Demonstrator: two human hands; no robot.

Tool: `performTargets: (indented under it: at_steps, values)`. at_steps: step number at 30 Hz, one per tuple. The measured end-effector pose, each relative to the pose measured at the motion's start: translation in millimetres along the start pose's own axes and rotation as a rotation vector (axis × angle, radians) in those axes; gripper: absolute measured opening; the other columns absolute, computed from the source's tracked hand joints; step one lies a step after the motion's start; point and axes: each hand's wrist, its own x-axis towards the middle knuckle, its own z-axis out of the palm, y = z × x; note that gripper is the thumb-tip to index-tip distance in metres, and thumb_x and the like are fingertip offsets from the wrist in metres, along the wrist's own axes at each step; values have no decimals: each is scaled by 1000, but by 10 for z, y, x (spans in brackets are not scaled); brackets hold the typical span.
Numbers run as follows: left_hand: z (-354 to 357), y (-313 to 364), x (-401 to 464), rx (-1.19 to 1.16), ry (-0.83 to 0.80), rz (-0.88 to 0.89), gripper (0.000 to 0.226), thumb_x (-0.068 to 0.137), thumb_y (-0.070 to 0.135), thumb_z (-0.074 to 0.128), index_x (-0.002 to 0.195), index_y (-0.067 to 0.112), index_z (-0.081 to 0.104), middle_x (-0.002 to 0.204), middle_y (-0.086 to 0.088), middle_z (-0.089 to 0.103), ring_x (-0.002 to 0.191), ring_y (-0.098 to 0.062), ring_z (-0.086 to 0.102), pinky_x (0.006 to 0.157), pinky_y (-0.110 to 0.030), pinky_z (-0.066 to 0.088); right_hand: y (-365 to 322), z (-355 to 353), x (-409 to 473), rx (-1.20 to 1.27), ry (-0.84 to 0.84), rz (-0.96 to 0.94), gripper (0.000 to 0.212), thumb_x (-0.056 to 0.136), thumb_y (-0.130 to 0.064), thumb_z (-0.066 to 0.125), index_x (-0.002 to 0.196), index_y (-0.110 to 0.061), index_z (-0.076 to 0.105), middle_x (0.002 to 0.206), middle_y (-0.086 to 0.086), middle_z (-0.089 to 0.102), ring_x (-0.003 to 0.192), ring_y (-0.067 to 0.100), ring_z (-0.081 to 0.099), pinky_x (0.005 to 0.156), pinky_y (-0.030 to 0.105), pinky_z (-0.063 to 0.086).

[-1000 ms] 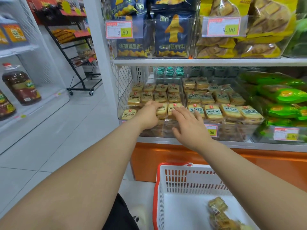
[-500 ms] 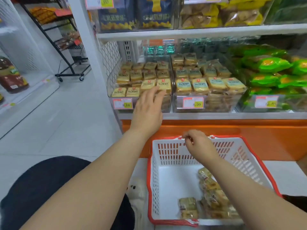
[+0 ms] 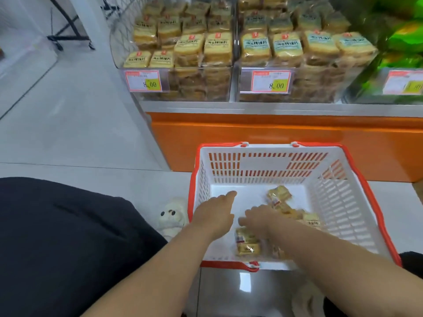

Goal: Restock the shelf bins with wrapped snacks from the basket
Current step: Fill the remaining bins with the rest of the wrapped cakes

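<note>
Wrapped snacks (image 3: pixel 247 245) lie under the right hand (image 3: pixel 258 219), fingers hidden; left hand (image 3: pixel 215 212) fingers straight.

Shop floor and fittings around the shelf

A pale tiled floor (image 3: pixel 68 124) spreads to the left, with the foot of a black wire rack (image 3: pixel 66 37) standing on it at the top left. An orange base panel (image 3: pixel 274 138) runs under the shelf edge. Yellow and red price tags (image 3: pixel 144 81) reading 8.00 hang at the front. Green packets (image 3: pixel 405 37) fill the far right. A small white plush toy (image 3: pixel 172 217) lies on the floor beside dark clothing (image 3: pixel 68 236).
</note>
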Motion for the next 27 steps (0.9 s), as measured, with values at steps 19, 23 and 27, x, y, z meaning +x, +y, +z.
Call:
performTargets:
  at_steps: [19,23,27]
  values:
    - [68,-128,233,-204,88,-79,54,98,29,53,148,28,31,145,3,42,130,-18,45,97,-35,43,197,3,363,1727,21,211,19,90,-17,51,108,-21,45,86,6,60,66,15,56,63,23,49]
    - [68,-102,300,-336,79,-86,66,89,30,67,144,33,31,144,5,30,127,-16,44,94,-33,45,396,-218,209,2283,-121,-23,29,88,-15,41,104,-3,61,94,17,64,78,25,61,71,32,50]
    - [7,8,292,-511,155,-56,84,81,39,76,148,33,25,146,10,20,125,-11,41,98,-30,45,478,-350,32,2436,-77,-116,51,85,-16,44,131,4,48,109,24,60,90,35,64,75,39,55]
